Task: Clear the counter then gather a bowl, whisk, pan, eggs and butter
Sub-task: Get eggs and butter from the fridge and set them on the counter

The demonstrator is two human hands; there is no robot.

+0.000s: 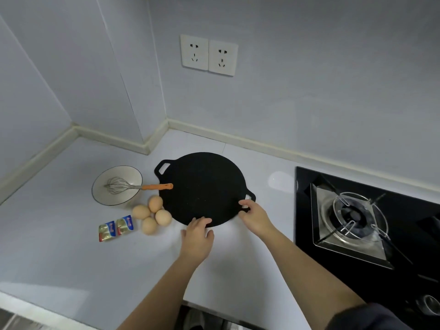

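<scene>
A flat black pan (pixel 202 189) with two loop handles lies on the white counter (pixel 71 246). My right hand (pixel 256 216) grips its near-right handle. My left hand (pixel 196 236) touches the pan's front rim with its fingertips. To the left stands a white bowl (pixel 102 194) holding a wire whisk (pixel 133 186) whose orange handle reaches over the pan's edge. Several brown eggs (pixel 152 214) lie in a cluster in front of the bowl, close to the pan's left rim. Two foil-wrapped butter portions (pixel 116 227) lie left of the eggs.
A black glass gas hob (pixel 357 220) with a metal burner and pan support fills the right side. Two wall sockets (pixel 209 54) sit above the pan. The counter ends in a wall corner at the back left, and its front edge runs along the bottom.
</scene>
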